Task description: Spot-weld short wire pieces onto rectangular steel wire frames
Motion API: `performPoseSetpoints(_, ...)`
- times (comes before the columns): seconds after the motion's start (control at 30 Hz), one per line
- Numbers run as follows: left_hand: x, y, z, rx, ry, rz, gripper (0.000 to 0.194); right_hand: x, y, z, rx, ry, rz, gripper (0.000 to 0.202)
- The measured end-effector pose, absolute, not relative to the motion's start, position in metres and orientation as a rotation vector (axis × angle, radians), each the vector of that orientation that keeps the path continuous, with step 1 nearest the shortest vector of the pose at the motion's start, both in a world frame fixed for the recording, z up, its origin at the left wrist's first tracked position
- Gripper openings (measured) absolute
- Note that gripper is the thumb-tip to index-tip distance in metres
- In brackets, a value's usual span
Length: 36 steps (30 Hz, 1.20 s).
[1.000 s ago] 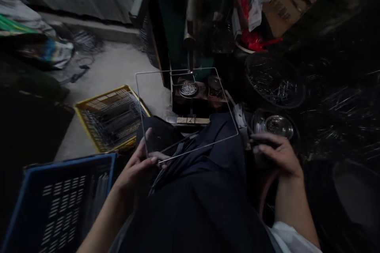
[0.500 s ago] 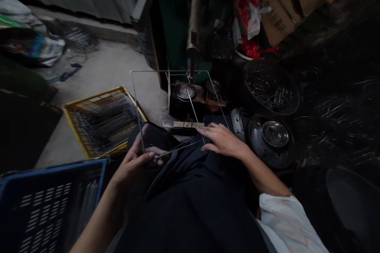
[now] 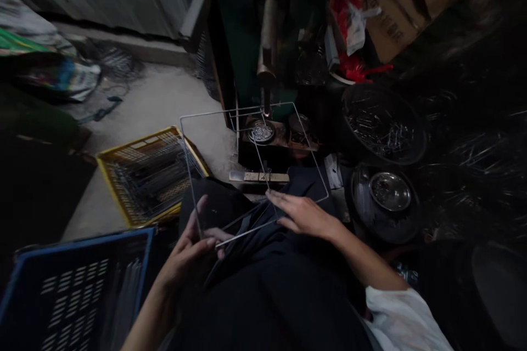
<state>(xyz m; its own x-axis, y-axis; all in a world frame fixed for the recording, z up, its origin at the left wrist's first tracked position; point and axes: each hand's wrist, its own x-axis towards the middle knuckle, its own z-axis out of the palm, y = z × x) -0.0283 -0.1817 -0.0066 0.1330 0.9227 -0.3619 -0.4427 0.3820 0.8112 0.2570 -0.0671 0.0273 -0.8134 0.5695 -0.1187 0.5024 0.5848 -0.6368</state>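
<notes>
A thin rectangular metal wire frame point(image 3: 186, 145) spans the space between my hands, above my dark-clothed lap. At its near left corner, my left hand point(image 3: 195, 241) grips the wire between thumb and fingers. My right hand point(image 3: 302, 215) is closed on the wire bar point(image 3: 261, 160) that runs through the middle of the frame. The frame's far edge lies just below the tip of a machine's vertical metal rod point(image 3: 267, 46). Beyond the bar is a small round dish point(image 3: 262, 131) of tiny metal pieces.
Left: a yellow crate point(image 3: 107, 175) of wire parts and a blue crate point(image 3: 82, 241) with metal rods. Right: a dark basin point(image 3: 424, 140) of bent wire pieces and a steel bowl point(image 3: 405, 192). A cardboard box point(image 3: 387, 16) and red bag stand behind.
The wire frame has tilted, its left side now lower and its near right corner visible. Both hands sit slightly lower in view, still on the wire. The camera view has shifted slightly.
</notes>
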Motion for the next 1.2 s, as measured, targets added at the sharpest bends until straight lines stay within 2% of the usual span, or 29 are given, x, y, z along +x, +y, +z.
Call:
performPoseSetpoints(0.2,-0.029,-0.192,-0.011,0.546,0.961,1.079,0.102,0.258,-0.083,0.022,-0.911,-2.688,1.040,0.083)
performPoseSetpoints(0.6,-0.025,-0.150,-0.029,0.599,0.821,1.047,0.102,0.271,-0.074,0.007,-1.080,-2.569,0.963,0.088)
performPoseSetpoints(1.0,-0.031,-0.132,-0.035,0.677,0.785,1.082,0.107,0.268,-0.058,0.004,-1.106,-2.540,0.937,0.086)
performPoseSetpoints(1.2,-0.033,-0.129,-0.031,0.661,0.804,1.073,0.102,0.265,-0.052,0.005,-1.116,-2.547,0.934,0.086)
